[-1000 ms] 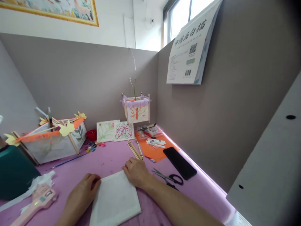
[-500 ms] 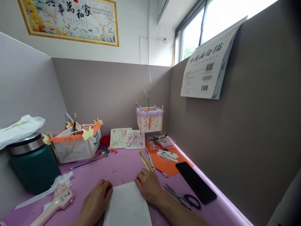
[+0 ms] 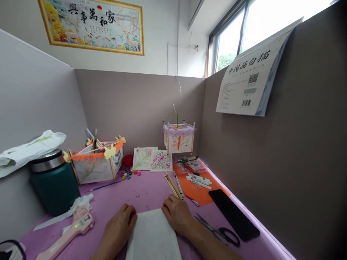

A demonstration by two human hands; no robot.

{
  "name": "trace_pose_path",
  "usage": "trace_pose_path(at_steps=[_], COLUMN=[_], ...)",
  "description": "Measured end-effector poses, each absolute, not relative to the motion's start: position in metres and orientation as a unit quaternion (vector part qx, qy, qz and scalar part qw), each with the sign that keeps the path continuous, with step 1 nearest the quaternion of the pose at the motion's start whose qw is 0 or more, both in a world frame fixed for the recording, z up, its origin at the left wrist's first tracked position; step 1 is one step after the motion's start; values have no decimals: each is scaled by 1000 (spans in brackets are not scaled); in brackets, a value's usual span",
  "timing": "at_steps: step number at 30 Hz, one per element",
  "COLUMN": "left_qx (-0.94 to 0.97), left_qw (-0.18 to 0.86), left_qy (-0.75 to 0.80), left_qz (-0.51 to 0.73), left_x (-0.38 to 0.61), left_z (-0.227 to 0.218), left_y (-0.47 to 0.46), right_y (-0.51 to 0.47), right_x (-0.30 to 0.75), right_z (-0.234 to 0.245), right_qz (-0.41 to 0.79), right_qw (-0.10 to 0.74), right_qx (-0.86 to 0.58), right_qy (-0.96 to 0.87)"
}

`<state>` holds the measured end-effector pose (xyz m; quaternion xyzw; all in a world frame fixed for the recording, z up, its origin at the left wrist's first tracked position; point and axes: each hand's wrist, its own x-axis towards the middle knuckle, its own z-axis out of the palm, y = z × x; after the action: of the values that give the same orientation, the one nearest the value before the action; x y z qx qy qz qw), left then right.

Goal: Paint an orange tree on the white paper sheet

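Observation:
A white sheet of paper, apparently folded, lies on the purple tabletop at the bottom centre, its near end cut off by the frame. My left hand is at its far left corner, fingers curled and closed on the edge. At the far right corner my right hand grips the other edge with bent fingers. Just beyond the right hand lie several thin wooden sticks. Scissors with black handles rest to the right of my right forearm.
A pink glue gun with a green light lies left, before a green bottle. Behind stand a paper lantern with orange fringe, a hanging lantern and drawn cards. White pens on orange paper and a black phone lie right.
The whole view has swung a little to the left, so everything sits further right in the picture. Both hands keep their places at the paper's far corners.

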<state>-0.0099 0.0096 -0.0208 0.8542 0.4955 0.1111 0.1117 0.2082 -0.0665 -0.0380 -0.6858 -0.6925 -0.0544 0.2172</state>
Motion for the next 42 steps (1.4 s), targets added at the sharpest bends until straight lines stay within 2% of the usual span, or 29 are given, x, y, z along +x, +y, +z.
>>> trace_pose_path(at_steps=[19,23,28,42], left_qx=[861,864,853,888], left_qw=[123,99,83,87], left_qy=[484,485,498,424], left_qz=[96,91,134,154], left_x=[-6,-1,4,-4], left_z=[-21,-23,-26,-41], left_y=[12,15,16,26], right_y=[-59,-57,-55,-57], right_x=[212,213,214,217], right_z=[-46,-45,-45,-45], right_qz=[-54,-54,-68,-62], right_qw=[210,209,211,212], right_qx=[-680,-686,-703,-699], right_qy=[-700,-694,-676,-680])
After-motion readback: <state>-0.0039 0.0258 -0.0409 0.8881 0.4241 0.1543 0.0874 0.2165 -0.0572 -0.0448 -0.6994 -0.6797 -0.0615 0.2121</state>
